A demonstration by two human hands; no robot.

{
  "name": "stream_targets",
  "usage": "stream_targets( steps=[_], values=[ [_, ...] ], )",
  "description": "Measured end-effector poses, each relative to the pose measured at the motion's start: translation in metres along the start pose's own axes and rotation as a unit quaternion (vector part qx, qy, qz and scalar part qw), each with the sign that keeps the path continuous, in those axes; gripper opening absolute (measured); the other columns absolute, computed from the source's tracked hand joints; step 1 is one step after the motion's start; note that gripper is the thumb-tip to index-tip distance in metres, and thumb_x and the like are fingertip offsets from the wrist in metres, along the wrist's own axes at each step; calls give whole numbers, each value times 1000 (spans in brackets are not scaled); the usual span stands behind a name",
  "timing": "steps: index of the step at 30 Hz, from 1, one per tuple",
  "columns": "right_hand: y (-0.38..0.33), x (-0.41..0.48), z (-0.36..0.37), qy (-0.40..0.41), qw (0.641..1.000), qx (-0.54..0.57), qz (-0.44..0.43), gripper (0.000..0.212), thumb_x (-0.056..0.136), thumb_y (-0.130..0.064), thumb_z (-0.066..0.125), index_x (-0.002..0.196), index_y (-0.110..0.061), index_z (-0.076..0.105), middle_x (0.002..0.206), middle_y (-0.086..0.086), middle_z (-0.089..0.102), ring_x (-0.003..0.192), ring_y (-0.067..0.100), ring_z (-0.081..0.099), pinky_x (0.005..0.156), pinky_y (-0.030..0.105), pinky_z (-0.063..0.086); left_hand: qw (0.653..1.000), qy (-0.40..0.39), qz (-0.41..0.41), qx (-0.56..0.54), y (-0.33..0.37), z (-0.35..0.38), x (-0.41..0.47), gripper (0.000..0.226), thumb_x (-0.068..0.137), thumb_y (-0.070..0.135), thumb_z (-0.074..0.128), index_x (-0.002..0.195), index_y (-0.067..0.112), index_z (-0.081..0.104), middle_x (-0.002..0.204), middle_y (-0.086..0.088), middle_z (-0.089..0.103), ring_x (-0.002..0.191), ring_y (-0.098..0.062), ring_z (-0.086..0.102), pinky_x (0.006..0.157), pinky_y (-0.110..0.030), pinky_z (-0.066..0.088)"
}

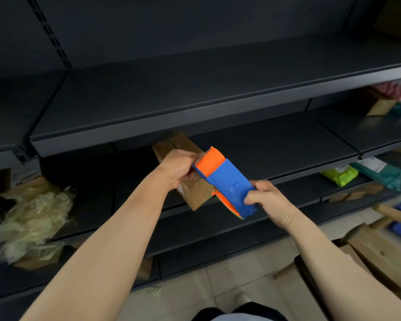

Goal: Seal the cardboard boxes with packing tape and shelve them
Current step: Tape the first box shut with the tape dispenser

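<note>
Over a cardboard box (196,193) on the dark shelf (276,147), my right hand (269,200) grips the tape dispenser (225,179) while my left hand (180,166) pinches its orange nose.

Tape dispenser (225,179) glossy smooth plastic, blue and orange. Box (190,191) matt brown cardboard. Shelves (195,98) matt dark metal.

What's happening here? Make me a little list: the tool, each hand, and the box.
tool: dispenser, blue and orange
right hand: grips its blue end
left hand: holds its orange end
box: on the shelf, behind the dispenser
tape on box: cannot tell
</note>
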State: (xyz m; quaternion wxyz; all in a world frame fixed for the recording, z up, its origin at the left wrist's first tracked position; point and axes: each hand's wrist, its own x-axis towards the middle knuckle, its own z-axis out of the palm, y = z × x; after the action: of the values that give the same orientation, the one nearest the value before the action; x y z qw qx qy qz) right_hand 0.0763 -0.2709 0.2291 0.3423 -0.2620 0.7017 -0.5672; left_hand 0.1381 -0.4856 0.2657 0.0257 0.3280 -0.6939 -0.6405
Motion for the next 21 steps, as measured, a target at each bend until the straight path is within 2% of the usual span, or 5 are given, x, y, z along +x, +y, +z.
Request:
stream_targets(
  steps=[7, 10, 14, 17, 21],
  values=[
    [14, -29, -21, 130, 989, 53, -45, 27, 63, -16, 64, 58, -41, 74, 52, -13, 65, 51, -8, 59, 51, 6, 44, 997, 21, -39, -55, 10, -36, 30, 21, 94, 23, 56, 85, 6, 64, 70, -2, 52, 59, -7, 47, 43, -13, 41],
    [19, -40, -18, 105, 994, 26, -5, 16, 72, -31, 70, 67, -17, 77, 62, 5, 69, 61, 6, 65, 62, 20, 50, 993, -25, -80, -81, 10, -48, 36, 29, 97, 26, 51, 90, 1, 65, 70, -4, 57, 59, -8, 53, 48, -17, 47],
    [12, -41, -11, 87, 995, -31, 44, 60, 67, -56, 68, 87, 1, 71, 87, 21, 72, 86, 39, 69, 86, 52, 51, 988, -50, -108, -97, 6, -47, 42, 55, 93, 47, 45, 91, -2, 67, 68, -6, 62, 58, -10, 57, 50, -19, 50],
    [9, -43, -9, 103, 992, -55, 47, 55, 68, -53, 67, 85, -1, 70, 84, 19, 72, 84, 39, 68, 85, 53, 50, 996, -61, -66, -9, 5, -44, 47, 60, 72, 57, 64, 94, 2, 69, 72, -3, 63, 63, -9, 58, 56, -18, 51],
    [8, -42, -6, 148, 984, -82, 59, 48, 69, -50, 69, 74, -2, 67, 69, 15, 67, 58, 20, 60, 59, 33, 46, 992, -2, 8, 127, 5, -35, 57, 8, 85, 17, 69, 89, 11, 69, 84, -3, 66, 68, -6, 59, 51, -12, 47]
  ],
)
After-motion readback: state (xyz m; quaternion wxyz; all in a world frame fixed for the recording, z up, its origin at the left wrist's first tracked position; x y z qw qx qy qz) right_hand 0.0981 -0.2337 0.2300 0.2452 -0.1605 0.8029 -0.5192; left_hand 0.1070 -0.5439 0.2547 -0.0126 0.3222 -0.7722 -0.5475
